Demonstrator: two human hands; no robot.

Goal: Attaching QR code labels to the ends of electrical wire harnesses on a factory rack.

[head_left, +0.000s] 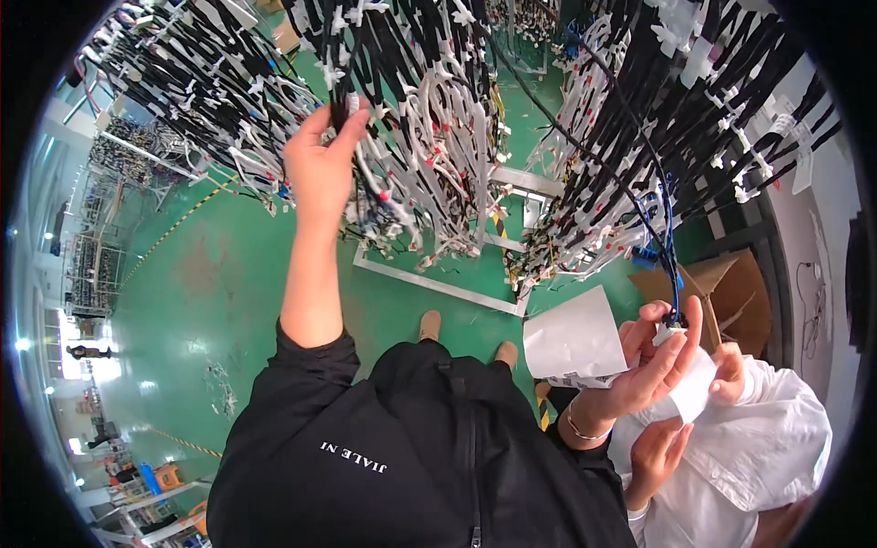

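My left hand [320,164] is raised and closed around a bundle of black-sleeved cables [340,87] in a hanging row of wire harnesses [438,137]. To the right, my right hand [653,365], with a bracelet at the wrist, has a white connector [669,332] between thumb and fingers. Blue and black wires [671,256] run up from that connector. A white paper sheet [575,333] meets the palm side of my right hand; whether I grip it is hidden. Just beyond, a co-worker's hands [658,457] hold a smaller white paper [692,388].
The co-worker in a white garment [758,438] stands close at my right. Behind them sits an open cardboard box [731,292]. More harnesses [630,137] hang at the right and far left. A white metal frame [438,285] stands low on the green floor [210,301].
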